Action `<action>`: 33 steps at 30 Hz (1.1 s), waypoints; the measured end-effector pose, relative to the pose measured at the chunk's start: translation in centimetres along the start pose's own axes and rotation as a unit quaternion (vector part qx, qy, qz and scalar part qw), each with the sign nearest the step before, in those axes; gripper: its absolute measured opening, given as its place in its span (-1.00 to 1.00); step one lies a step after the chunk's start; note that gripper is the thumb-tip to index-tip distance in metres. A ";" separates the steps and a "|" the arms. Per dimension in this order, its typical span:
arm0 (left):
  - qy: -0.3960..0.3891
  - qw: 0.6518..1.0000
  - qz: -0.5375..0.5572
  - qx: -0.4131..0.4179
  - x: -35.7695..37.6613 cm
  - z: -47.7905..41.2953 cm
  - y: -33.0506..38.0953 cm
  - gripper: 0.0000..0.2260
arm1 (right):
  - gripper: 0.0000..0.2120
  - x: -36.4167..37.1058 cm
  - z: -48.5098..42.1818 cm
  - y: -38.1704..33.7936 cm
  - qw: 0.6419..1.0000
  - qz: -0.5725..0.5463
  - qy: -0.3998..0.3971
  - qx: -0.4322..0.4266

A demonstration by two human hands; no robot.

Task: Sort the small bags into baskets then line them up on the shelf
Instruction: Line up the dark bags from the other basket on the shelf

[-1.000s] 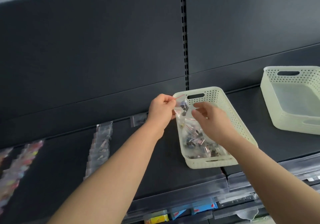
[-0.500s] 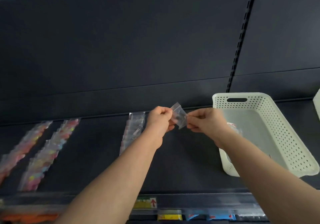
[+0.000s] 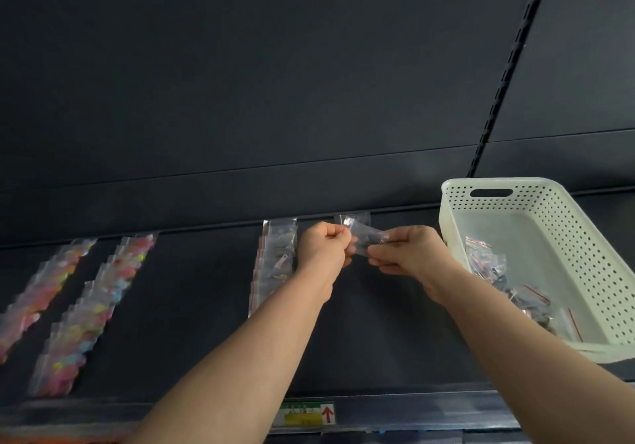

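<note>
A small clear bag (image 3: 365,239) hangs between both hands above the dark shelf (image 3: 192,306). My left hand (image 3: 323,246) pinches its left edge, and my right hand (image 3: 410,249) pinches its right edge. Just behind it a single clear bag (image 3: 354,218) lies flat at the back of the shelf. To the left runs a row of clear bags (image 3: 275,265) overlapping front to back. A pale perforated basket (image 3: 584,247) stands at the right, with several small bags (image 3: 515,292) of dark parts inside it.
Two rows of bags with colourful contents (image 3: 92,309) lie along the shelf's left part. A price label with a red arrow (image 3: 307,414) sits on the shelf's front rail. The dark back panel (image 3: 309,82) rises behind, with a slotted upright (image 3: 505,72) at the right.
Both hands lifted a bag out of the basket and carried it left to the back of the shelf. The view swung left, so the second basket went out of frame.
</note>
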State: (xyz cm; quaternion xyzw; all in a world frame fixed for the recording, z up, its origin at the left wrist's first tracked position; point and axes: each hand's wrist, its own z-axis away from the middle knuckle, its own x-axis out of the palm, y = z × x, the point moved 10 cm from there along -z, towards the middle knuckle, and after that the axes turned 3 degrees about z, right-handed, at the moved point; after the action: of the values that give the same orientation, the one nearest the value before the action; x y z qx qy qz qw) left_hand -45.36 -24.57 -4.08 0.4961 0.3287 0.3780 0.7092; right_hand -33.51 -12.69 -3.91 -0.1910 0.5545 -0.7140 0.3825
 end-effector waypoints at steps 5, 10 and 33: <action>0.001 0.996 -0.093 -0.016 -0.5 -1.6 -2.2 -0.87 | -0.79 -0.5 -2.0 1.8 0.996 0.074 0.057 0.007; 0.015 0.987 -0.158 -0.010 -0.7 -4.1 -2.4 -0.86 | -0.84 -0.7 -4.3 1.5 0.981 0.150 0.125 -0.010; 0.036 0.927 -0.359 0.104 0.1 -6.6 1.5 -0.93 | -0.85 -1.0 -4.7 -3.3 0.875 0.427 0.192 -0.121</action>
State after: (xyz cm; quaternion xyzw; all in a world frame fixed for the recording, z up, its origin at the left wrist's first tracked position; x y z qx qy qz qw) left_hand -51.19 -21.14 -4.64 0.4018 0.5473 0.0792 0.7299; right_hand -37.30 -8.58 -2.15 0.1609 0.7267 -0.4310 0.5102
